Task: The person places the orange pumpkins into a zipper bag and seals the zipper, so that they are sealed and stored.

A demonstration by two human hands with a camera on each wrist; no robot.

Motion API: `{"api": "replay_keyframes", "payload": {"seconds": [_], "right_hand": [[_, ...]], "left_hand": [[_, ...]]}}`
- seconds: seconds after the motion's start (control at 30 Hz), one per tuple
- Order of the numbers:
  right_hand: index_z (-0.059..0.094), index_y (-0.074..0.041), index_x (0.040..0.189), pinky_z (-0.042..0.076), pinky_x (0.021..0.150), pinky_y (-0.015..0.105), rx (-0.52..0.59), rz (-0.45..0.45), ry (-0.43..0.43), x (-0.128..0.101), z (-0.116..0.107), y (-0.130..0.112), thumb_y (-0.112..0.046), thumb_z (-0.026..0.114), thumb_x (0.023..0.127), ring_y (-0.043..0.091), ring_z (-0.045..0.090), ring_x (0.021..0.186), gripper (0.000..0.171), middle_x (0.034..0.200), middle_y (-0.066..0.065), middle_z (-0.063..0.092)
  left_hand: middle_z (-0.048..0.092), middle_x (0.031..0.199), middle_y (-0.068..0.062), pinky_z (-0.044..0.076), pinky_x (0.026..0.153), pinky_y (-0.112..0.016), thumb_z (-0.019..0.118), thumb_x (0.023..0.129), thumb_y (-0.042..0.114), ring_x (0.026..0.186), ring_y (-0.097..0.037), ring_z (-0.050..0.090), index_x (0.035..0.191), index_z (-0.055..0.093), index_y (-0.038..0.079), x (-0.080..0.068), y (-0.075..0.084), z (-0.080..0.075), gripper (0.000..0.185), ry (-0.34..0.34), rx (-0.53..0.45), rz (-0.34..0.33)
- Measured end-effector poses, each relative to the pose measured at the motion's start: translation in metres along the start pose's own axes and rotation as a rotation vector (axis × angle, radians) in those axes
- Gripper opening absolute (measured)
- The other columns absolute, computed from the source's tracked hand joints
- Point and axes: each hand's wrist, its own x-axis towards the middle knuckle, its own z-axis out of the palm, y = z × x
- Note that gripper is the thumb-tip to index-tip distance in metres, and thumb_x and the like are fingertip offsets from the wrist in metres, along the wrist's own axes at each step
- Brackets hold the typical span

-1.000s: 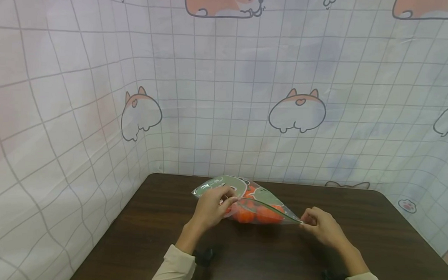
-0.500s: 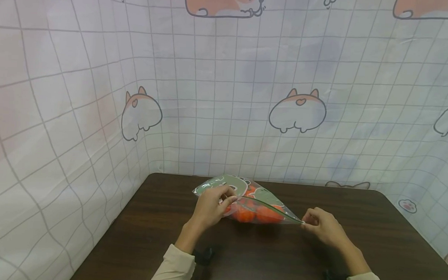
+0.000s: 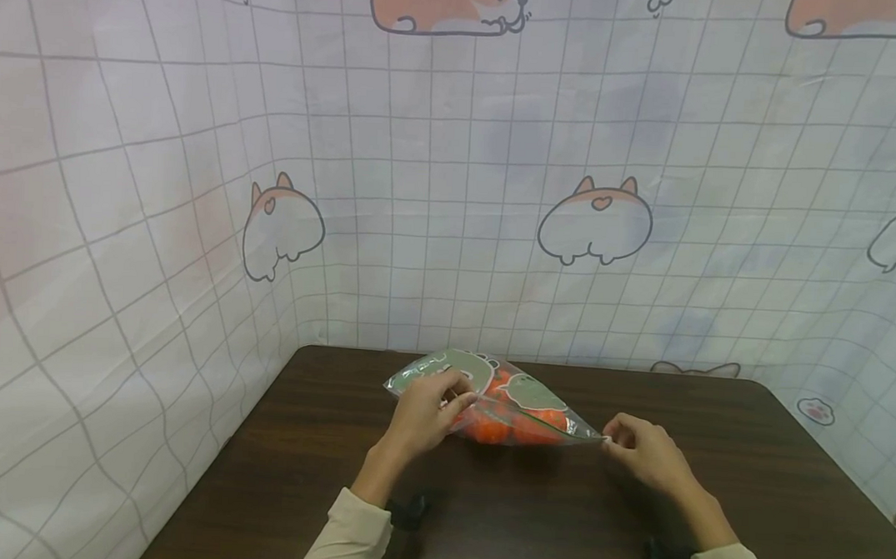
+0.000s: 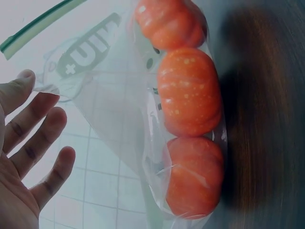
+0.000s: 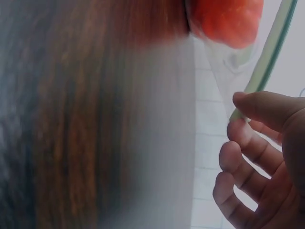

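Observation:
A clear zip bag (image 3: 529, 391) with green and white printing lies across the back of the table. Inside it sit several orange-red, ribbed round fruits (image 4: 190, 93), like tomatoes or small pumpkins. My left hand (image 3: 418, 412) pinches the film by the bag's mouth between thumb and forefinger; its other fingers spread apart in the left wrist view. At the opposite corner, my right hand (image 3: 649, 453) pinches the end of the green zip strip (image 5: 271, 55) with thumb and forefinger. The strip runs taut between the hands. Fingers of the left hand hide part of the bag's left side.
The dark wooden table (image 3: 528, 516) extends under both arms. A white cloth (image 3: 466, 205) with grid lines and cartoon dogs hangs behind it and along the sides. Small black devices (image 3: 408, 511) sit beneath the wrists.
Both hands stay almost in place. The bag's mouth has turned slightly, so the green strip looks thinner and the right corner sits a little higher.

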Motion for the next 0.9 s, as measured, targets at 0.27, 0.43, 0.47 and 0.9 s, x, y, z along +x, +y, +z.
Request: {"api": "replay_keyframes", "payload": {"seconds": [0.27, 0.43, 0.47, 0.9], "right_hand": [[0.066, -0.007, 0.109, 0.045, 0.057, 0.026, 0.09, 0.015, -0.065, 0.001, 0.002, -0.009, -0.012, 0.067, 0.096, 0.01, 0.06, 0.063, 0.013, 0.078, -0.001, 0.07], [0.067, -0.007, 0.111, 0.049, 0.063, 0.028, 0.126, 0.018, -0.087, 0.0, 0.003, -0.012, -0.011, 0.066, 0.097, 0.013, 0.065, 0.069, 0.014, 0.094, 0.008, 0.077], [0.067, -0.007, 0.112, 0.05, 0.064, 0.028, 0.132, 0.015, -0.088, 0.0, 0.003, -0.013, -0.012, 0.066, 0.097, 0.013, 0.066, 0.07, 0.015, 0.096, 0.008, 0.077], [0.068, -0.008, 0.121, 0.05, 0.064, 0.029, 0.206, 0.032, -0.109, 0.003, 0.001, -0.017, -0.03, 0.06, 0.103, 0.014, 0.066, 0.075, 0.03, 0.104, 0.007, 0.074]], "left_hand": [[0.069, 0.078, 0.007, 0.048, 0.067, -0.02, 0.075, 0.092, 0.025, 0.072, -0.006, 0.06, 0.087, 0.07, 0.017, 0.0, 0.003, 0.006, 0.01, -0.029, 0.006, 0.051], [0.068, 0.077, 0.009, 0.048, 0.066, -0.019, 0.076, 0.092, 0.025, 0.072, -0.004, 0.058, 0.087, 0.072, 0.019, -0.001, 0.009, 0.009, 0.008, -0.063, -0.027, 0.065], [0.068, 0.077, 0.01, 0.047, 0.066, -0.018, 0.076, 0.092, 0.025, 0.072, -0.004, 0.058, 0.087, 0.072, 0.02, -0.001, 0.011, 0.009, 0.008, -0.076, -0.034, 0.062], [0.07, 0.081, 0.015, 0.041, 0.064, -0.007, 0.079, 0.089, 0.029, 0.07, -0.006, 0.063, 0.083, 0.071, 0.024, -0.004, 0.033, 0.032, 0.011, -0.19, -0.007, 0.171]]}}
